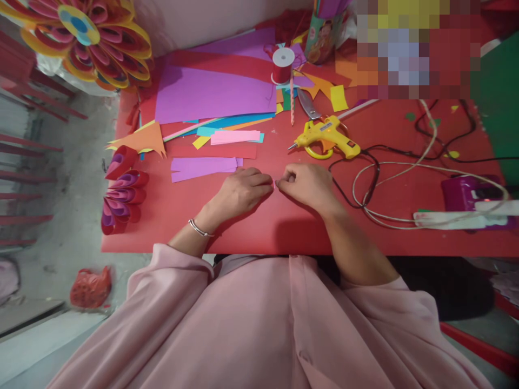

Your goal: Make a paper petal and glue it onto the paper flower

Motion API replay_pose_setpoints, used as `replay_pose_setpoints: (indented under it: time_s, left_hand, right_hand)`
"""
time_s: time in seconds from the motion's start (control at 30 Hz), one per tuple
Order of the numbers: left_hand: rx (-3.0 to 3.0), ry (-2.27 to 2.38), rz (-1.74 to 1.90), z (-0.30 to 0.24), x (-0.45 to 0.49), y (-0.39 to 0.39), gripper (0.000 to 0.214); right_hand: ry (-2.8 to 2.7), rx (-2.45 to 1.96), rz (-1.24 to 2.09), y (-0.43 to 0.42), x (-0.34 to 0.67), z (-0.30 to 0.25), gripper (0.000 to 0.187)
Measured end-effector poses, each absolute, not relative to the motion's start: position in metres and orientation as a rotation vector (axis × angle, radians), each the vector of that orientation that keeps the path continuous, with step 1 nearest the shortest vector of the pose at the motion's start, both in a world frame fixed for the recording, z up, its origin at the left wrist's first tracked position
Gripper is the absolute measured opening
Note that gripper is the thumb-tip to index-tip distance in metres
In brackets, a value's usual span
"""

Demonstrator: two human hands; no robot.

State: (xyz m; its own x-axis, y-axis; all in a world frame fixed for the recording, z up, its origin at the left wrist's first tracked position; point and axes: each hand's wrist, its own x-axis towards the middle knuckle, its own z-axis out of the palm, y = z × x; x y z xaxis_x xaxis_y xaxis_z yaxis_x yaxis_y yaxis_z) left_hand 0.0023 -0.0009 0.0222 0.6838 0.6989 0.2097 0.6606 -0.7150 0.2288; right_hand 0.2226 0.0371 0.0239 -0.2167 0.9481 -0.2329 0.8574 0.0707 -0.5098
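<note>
My left hand (243, 192) and my right hand (306, 185) meet over the red table (251, 227), fingers curled and pinched together. Between the fingertips sits a tiny pink piece (274, 185), too small to name. A silver bangle (198, 228) circles my left wrist. Purple paper strips (203, 167) lie just left of my left hand. A yellow glue gun (326, 138) rests behind my right hand, with scissors (310, 105) partly under it.
Coloured paper sheets (214, 92) and a pink strip (235, 136) cover the table's back. A red thread spool (283, 65) stands there. Folded paper petals (121, 194) lie at the left edge. Cables (377, 183) run to a power strip (466, 219) at right. A paper flower (87, 38) hangs top left.
</note>
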Motion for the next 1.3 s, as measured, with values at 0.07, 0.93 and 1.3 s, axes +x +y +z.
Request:
replay_pose_setpoints:
  time_s: [0.07,0.93,1.3]
  left_hand:
    - [2.766,1.119,0.429,0.0224,0.0024,-0.0010,0.028]
    - [2.781,1.115,0.430,0.0210,0.0013,-0.0007,0.029]
    - [2.726,1.142,0.382,0.0194,0.0004,-0.0007,0.032]
  right_hand:
    - [-2.176,-1.856,0.839,0.0371,0.2225,0.0239,0.010]
    - [-2.196,-1.863,0.840,0.0370,0.2231,0.0248,0.010]
    - [-2.178,-1.846,0.837,0.0368,0.2232,0.0234,0.010]
